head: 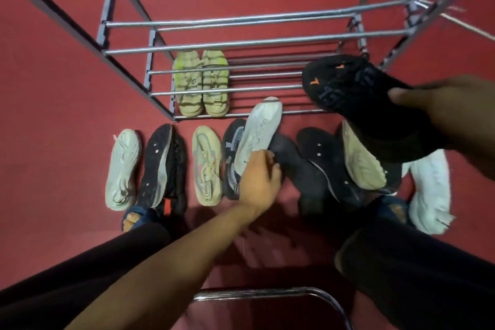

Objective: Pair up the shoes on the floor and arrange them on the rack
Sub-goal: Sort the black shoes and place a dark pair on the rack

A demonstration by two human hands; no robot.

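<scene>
A: Where are the hands?
B: My left hand (258,182) grips a white shoe (258,135) above the floor row; my right hand (442,104) clutches a black shoe (356,94) near the rack (241,43).

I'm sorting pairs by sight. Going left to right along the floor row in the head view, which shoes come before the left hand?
Pale grey shoe → black shoe lying on its side → beige shoe → dark shoe with grey mesh → white shoe, gripped by the left hand.
</scene>
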